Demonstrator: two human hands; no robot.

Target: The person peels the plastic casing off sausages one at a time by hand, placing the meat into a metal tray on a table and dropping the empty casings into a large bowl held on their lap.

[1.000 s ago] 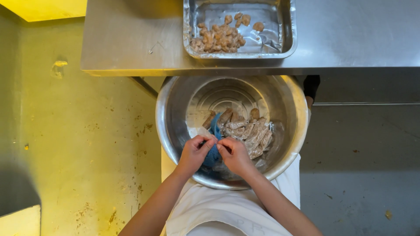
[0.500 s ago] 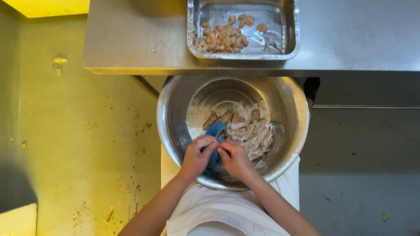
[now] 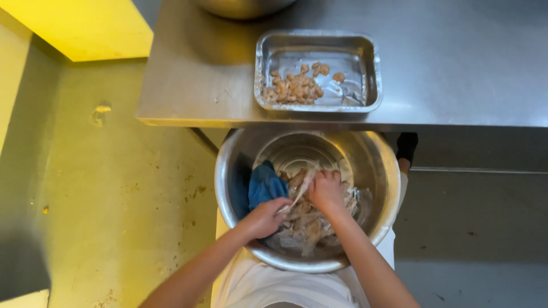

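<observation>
A large steel bowl (image 3: pixel 374 157) rests on my lap below the table edge. It holds a heap of pale raw shrimp (image 3: pixel 305 225) and a blue cloth (image 3: pixel 264 185) against its left wall. My left hand (image 3: pixel 265 217) sits at the bowl's near left, beside the cloth, pinching one end of a pale shrimp (image 3: pixel 301 193). My right hand (image 3: pixel 327 191) is curled over the heap in the middle and grips the other end of that same shrimp.
A rectangular steel tray (image 3: pixel 365 51) with several peeled shrimp pieces (image 3: pixel 297 86) lies on the steel table (image 3: pixel 456 63) just beyond the bowl. A second bowl's rim (image 3: pixel 245 7) shows at the top. Yellowish stained floor (image 3: pixel 114 188) spreads left; grey floor is on the right.
Both hands have left the blue cloth and moved right onto the shrimp heap, now holding a shrimp between them. The cloth lies against the bowl's left wall. The view has shifted down.
</observation>
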